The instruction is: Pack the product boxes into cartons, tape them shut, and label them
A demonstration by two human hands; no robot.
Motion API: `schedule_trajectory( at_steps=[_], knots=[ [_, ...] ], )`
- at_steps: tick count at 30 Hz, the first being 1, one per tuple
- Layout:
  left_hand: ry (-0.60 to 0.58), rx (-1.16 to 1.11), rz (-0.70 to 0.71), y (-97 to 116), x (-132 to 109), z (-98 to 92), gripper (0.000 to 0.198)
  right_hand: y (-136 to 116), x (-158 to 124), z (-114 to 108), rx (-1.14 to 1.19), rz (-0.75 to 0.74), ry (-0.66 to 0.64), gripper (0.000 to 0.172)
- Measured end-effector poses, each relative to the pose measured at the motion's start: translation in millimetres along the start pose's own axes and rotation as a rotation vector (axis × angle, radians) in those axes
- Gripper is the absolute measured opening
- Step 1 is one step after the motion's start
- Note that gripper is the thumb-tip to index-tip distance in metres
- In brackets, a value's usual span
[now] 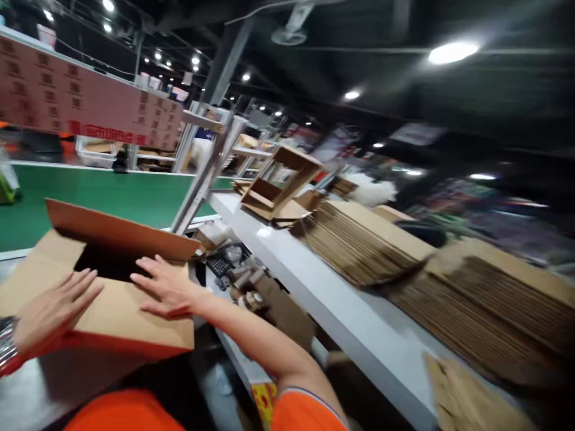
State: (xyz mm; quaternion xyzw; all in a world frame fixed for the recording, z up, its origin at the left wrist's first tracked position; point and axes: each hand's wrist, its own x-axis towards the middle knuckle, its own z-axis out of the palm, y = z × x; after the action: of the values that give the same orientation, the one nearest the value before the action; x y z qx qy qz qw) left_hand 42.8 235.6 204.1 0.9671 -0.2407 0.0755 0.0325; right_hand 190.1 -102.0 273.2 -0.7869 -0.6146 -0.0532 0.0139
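Largest first: a long, flat green band (112, 188) crosses behind the work, pale trim along its near edge. A long, light-grey, flat-topped shelf (314, 293) slants from its far end, beside a metal post, down to the lower right. Over the green band, a long pink printed banner (108, 96). Along the shelf's right edge, thick stacks of flattened brown cardboard (359, 245), the nearer one blurred.

Left of the shelf, an open brown cardboard box (139, 314) sits on a shiny silver-grey surface (18, 389), towards that surface's near edge; how its right side is borne is lost in shadow. Far flap raised, near flap almost level, dark gap between. At the shelf's far end, a smaller open brown cardboard carton (281, 182) stands tilted.

Left grip (63, 308): palm down on the near flap's left part, fingers extended, nothing clasped. Right grip (168, 287): on the same flap's right part, fingers spread wide, tips by the gap, nothing clasped. The right arm has a bright orange sleeve (309, 413).

Smaller things, below the shelf's left edge: a black keypad-like object (219, 265), some brownish cylindrical rolls (254, 299). On the left wrist, a silver metal band (6, 344).
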Motion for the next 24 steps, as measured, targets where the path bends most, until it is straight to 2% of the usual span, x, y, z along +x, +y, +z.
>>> schedule_trajectory(
  at_steps=[2,4,6,8,10,13,15,17,20,22,24],
  knots=[
    [-0.096,-0.011,-0.008,4.1,5.7,-14.3,0.105,25.5,12.8,-18.1,-0.028,0.039,0.134,0.068],
    [-0.164,-0.03,-0.022,4.8,9.9,-22.6,0.108,51.6,29.8,-36.5,-0.027,0.259,0.282,0.063],
    [-0.19,-0.045,-0.036,4.2,11.6,-25.7,0.107,68.3,42.3,-51.7,0.08,0.434,0.215,0.061],
    [-0.196,-0.056,-0.036,3.9,11.2,-25.6,0.106,71.8,44.5,-62.1,0.27,0.501,0.03,0.062],
    [-0.19,-0.064,-0.021,4.3,9.4,-23.9,0.106,64.5,38.0,-67.0,0.451,0.496,-0.094,0.068],
    [-0.097,-0.076,-0.003,6.0,5.4,-21.3,0.111,42.3,23.6,-61.1,0.633,0.44,-0.099,0.08],
    [-0.012,-0.082,-0.012,7.3,3.8,-21.5,0.117,23.6,15.5,-46.8,0.693,0.374,-0.151,0.085],
    [0.013,-0.08,-0.028,8.3,4.3,-24.2,0.123,4.3,9.3,-27.2,0.627,0.35,-0.22,0.091],
    [-0.088,-0.055,-0.033,8.8,7.2,-31.8,0.13,-19.5,3.9,-3.3,0.425,0.392,-0.258,0.097],
    [-0.141,-0.025,-0.033,10.1,7.1,-36.6,0.129,-30.0,3.4,0.6,0.363,0.412,-0.269,0.096],
    [-0.13,0.008,-0.026,11.5,3.6,-38.5,0.123,-36.3,4.3,-4.3,0.364,0.412,-0.286,0.094]
  ],
)
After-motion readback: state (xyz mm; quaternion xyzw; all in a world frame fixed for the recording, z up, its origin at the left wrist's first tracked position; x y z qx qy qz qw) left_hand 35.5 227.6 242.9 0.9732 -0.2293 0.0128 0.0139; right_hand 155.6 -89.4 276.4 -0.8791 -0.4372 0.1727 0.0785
